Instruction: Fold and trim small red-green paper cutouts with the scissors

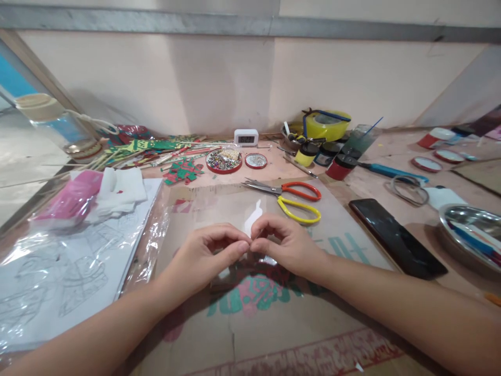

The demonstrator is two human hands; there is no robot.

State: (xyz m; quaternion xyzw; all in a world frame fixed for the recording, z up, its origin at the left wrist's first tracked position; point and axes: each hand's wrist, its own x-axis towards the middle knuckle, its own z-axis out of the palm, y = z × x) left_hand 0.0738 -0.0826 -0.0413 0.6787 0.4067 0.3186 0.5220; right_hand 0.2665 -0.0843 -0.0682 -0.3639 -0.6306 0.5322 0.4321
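Clearly our left hand (203,256) and right hand (285,245) pinch fingertips together mid-frame on something too small to identify; we judge a loosened pinch could drop it onto the cardboard (274,313).

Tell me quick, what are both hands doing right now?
Left hand: fingers curled, tips pinched against the right hand's; what it pinches cannot be told.
Right hand: the same, fingertips pinched shut; contents too small to tell.

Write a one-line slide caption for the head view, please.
Both hands, left hand and right hand, meet fingertip to fingertip over printed cardboard, near scissors.

Scissors (291,198), phone (395,237), clock (246,137), tape roll (327,125).
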